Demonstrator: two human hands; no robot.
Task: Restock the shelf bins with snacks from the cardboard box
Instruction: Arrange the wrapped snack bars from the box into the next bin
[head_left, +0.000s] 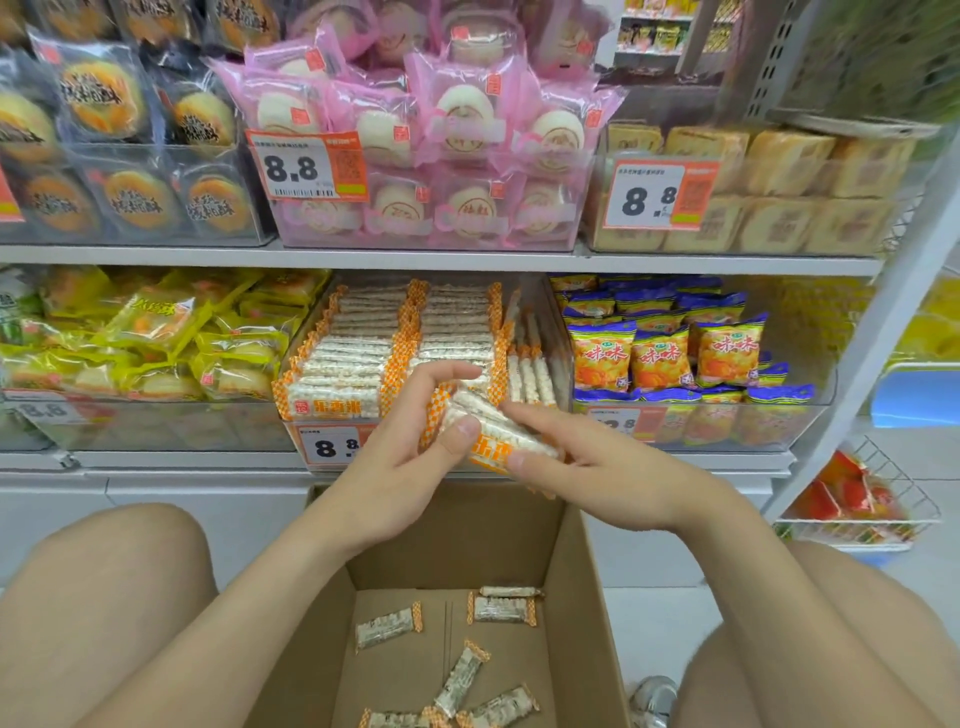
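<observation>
Left hand (410, 441) and right hand (587, 467) round snack packs (493, 422)

The pink-bun bin's price tag (306, 169) reads 8.8 in black numerals, with a barcode beneath and a QR code on its orange side; the yellow-pastry bin's price tag (657, 195) also reads 8.8; the dark walnut-cake packs (91, 93) carry 核桃酥 in black brushwork; the rice-cracker bin's price tag (332, 447) shows 8.8, its right edge behind the left hand (410, 447); a blurred far-left tag (47, 410) seems to read 8.8; the chip bags (602, 356) carry 咪咪 in red; the front binned pack (345, 408) bears white characters on orange, ending in 米; the held rice-cracker pack (493, 441), gripped by the left hand and right hand (587, 467), shows orange characters cut off by fingers, unreadable.
</observation>
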